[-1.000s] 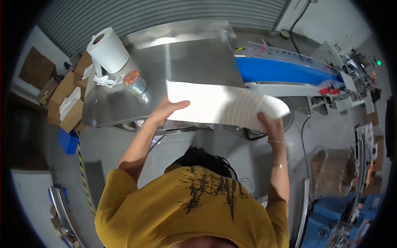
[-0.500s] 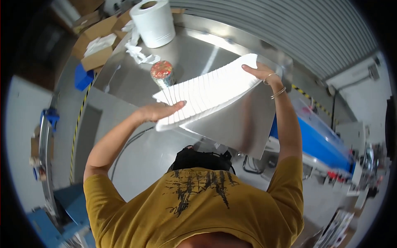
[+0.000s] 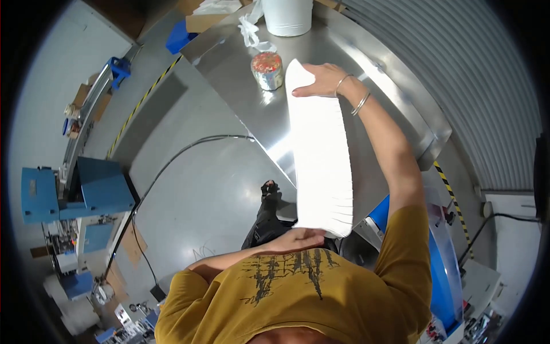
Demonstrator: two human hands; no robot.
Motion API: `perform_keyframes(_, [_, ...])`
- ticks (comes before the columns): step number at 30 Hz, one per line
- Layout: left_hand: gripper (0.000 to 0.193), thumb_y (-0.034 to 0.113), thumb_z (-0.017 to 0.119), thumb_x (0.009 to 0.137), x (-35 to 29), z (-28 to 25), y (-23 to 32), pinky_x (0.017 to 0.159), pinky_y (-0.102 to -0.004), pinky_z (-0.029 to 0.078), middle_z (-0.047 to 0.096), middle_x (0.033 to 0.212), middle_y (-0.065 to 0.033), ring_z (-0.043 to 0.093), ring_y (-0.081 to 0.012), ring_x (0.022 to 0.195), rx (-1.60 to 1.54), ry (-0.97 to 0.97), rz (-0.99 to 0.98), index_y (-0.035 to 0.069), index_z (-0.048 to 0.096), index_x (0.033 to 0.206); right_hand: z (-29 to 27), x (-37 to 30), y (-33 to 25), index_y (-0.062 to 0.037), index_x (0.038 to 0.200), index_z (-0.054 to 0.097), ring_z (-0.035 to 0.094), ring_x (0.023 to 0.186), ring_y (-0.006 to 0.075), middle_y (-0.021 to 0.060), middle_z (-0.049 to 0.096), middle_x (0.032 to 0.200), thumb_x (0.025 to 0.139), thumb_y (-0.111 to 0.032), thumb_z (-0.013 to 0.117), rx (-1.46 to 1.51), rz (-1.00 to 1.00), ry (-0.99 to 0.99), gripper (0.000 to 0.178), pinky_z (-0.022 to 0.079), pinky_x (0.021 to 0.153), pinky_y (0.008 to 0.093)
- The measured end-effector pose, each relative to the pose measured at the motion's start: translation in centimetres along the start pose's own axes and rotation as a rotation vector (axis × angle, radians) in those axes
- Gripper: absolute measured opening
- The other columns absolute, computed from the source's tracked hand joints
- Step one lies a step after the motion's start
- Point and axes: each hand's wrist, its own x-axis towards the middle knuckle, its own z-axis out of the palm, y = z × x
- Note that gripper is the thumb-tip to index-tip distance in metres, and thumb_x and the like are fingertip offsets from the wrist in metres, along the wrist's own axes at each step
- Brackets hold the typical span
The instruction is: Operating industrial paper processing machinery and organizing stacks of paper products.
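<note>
**While my right hand (image 3: pixel 323 80) pinches one end, my left hand (image 3: pixel 298 238) meets the other**

As I hold the long white stack (image 3: pixel 321 155) out in front of me, my right thumb lies across its bright upper face, and my other right fingers reach over the far end and the right-hand side. Thumb and forefinger stand well apart in a wide curve, with the stack pinched between the thumb and the fingers behind it; how those hidden fingertips sit I cannot tell. Two thin bangles (image 3: pixel 356 100) circle that wrist.

At the near end, close to my mustard shirt (image 3: pixel 303 292), my left fingers lie nearly side by side, touching the lower end of the stack. Whether they close around it I cannot tell, as the stack and the hand itself hide too much.

The upper part of the stack lies over the metal worktop (image 3: pixel 395 103), crossing its left edge, and the near end reaches past that edge toward my body. Fine ridges run across its right side near the bottom. Whether its underside touches the metal I cannot tell.

Just left of my right thumb, inward from the worktop's left edge, stands a round tin (image 3: pixel 267 71) with a red, speckled top. Beyond it, toward the far edge, are a crumpled white strip (image 3: pixel 248 31) and a large white roll (image 3: pixel 288 17). A blue conveyor belt (image 3: pixel 442 275) shows beside my right sleeve.
</note>
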Motion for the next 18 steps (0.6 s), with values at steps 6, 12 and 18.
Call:
perform_keyframes(6, [0.050, 0.027, 0.055, 0.098, 1.4, 3.0, -2.6, 0.085, -0.0276, 0.042, 0.054, 0.120, -0.0034, 0.049, -0.0104, 0.102, -0.010, -0.135, -0.085, 0.002, 0.040, 0.138, 2.5, 1.0, -4.0, -0.0082, 0.133, 0.049, 0.056, 0.112, 0.0344, 0.0191, 0.062, 0.115, 0.075, -0.064, 0.063, -0.051, -0.262, 0.045, 0.081, 0.043, 0.097, 0.0405])
perform_keyframes(12, [0.059, 0.017, 0.053, 0.096, 1.6, 4.1, -1.9, 0.099, -0.0344, 0.040, 0.032, 0.149, -0.0081, 0.043, -0.0208, 0.126, -0.309, -0.064, 0.061, 0.002, 0.025, 0.146, 1.5, -7.2, -2.0, -0.0091, 0.128, 0.053, 0.053, 0.114, 0.0322, 0.0139, 0.059, 0.124, 0.085, -0.040, 0.063, -0.066, -0.278, 0.670, 0.054, 0.042, 0.096, 0.0410])
perform_keyframes(18, [0.056, 0.011, 0.051, 0.096, 3.6, 4.9, 0.5, 0.087, -0.0334, 0.050, 0.039, 0.143, -0.0114, 0.055, -0.0235, 0.114, -0.361, 0.036, 0.108, 0.003, 0.026, 0.145, 3.5, -28.1, -1.4, -0.0073, 0.120, 0.058, 0.064, 0.091, 0.0355, 0.0146, 0.067, 0.100, 0.079, -0.022, 0.072, -0.095, 0.386, 0.326, 0.045, 0.052, 0.081, 0.0388])
